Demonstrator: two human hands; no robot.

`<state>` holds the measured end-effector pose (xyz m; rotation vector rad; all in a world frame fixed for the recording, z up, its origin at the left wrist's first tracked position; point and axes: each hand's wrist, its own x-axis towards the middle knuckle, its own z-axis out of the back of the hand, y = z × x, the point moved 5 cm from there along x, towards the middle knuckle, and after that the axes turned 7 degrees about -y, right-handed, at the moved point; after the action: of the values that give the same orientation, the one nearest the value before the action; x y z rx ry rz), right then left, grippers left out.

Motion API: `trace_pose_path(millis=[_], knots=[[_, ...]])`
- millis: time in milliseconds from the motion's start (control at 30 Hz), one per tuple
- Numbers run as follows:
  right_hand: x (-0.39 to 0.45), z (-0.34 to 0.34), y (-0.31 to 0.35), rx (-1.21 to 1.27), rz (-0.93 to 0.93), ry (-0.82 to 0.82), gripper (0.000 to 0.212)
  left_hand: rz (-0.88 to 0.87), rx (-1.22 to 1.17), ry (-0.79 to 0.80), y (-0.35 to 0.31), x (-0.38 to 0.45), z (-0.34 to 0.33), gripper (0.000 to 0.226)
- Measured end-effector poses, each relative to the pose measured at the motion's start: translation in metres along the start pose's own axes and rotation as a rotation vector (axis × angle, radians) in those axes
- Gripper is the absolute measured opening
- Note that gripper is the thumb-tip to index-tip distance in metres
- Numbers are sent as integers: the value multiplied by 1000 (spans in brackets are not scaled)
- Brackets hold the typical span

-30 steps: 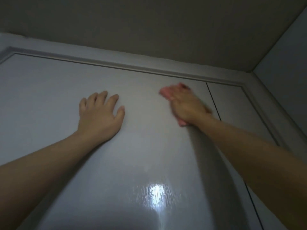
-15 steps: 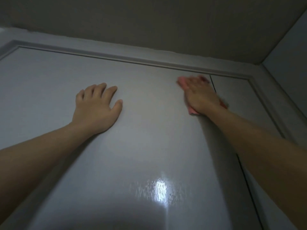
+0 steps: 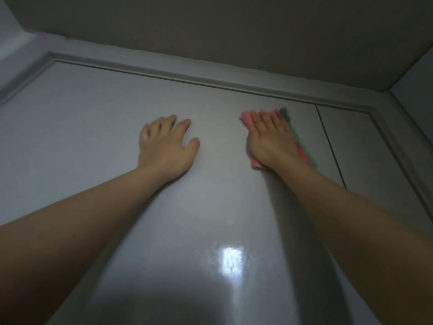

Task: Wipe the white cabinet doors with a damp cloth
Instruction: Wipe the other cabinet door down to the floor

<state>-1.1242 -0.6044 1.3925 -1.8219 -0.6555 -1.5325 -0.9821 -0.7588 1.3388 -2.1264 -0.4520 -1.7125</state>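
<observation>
We press our flat right hand [image 3: 269,139] on the pink cloth [image 3: 302,156] against the cabinet door [image 3: 93,127], our left hand [image 3: 166,144] resting beside it with fingers relaxed.

ceiling [image 3: 234,31]: dim, above | side wall [image 3: 417,90]: right | light glare [image 3: 230,260]: low centre

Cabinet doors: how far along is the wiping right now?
Done: nothing provable; the wide door is glossy, but no wiped track shows. In hand: the right hand presses the pink cloth flat near that door's top right, while the left hand braces on the panel. Left: probably the narrow door beyond the seam, untouched now, and any area below view.
</observation>
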Motion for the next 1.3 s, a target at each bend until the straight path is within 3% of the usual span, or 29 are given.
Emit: trace_pose_path(millis=[67,133,200,267,333,433,467,633,700,767,867,933,1067,1167,1233,1300], knots=[[-2,-3,51,69,6,-33,53,-8,-139,33,5,1,9,52],[-30,-8,111,132,256,-63,52,-22,-312,0,18,-1,26,50],[-59,-6,135,189,441,-41,55,-18,-307,-87,45,-10,45,46],[-55,-5,131,157,492,-13,59,-6,-214,-118,80,-20,59,44],[-25,-12,128,88,380,-14,61,9,-121,-114,125,-28,71,45],[21,-12,136,76,0,-3,55,18,-67,-121,168,-30,83,48],[25,-13,161,71,-4,-9,54,24,-68,-112,185,-29,86,49],[-57,-15,276,208,544,-27,55,68,-135,-62,226,-30,85,49],[-73,-10,276,223,647,39,57,4,-117,-67,226,-35,81,49],[-50,-14,269,137,630,32,56,-21,-112,-65,229,-37,81,49],[7,-17,259,98,308,58,51,-28,-125,-69,230,-37,81,48],[10,-17,274,114,215,46,52,-35,-135,-76,233,-36,83,49],[-92,-10,303,196,520,1,56,-33,-103,-65,231,-37,84,61],[-142,0,291,228,679,87,53,-21,-94,-41,224,-45,85,53],[-123,2,278,152,646,93,54,-20,-111,-24,220,-54,86,51],[-92,1,267,132,476,113,53,-10,-122,-3,213,-67,88,50]])
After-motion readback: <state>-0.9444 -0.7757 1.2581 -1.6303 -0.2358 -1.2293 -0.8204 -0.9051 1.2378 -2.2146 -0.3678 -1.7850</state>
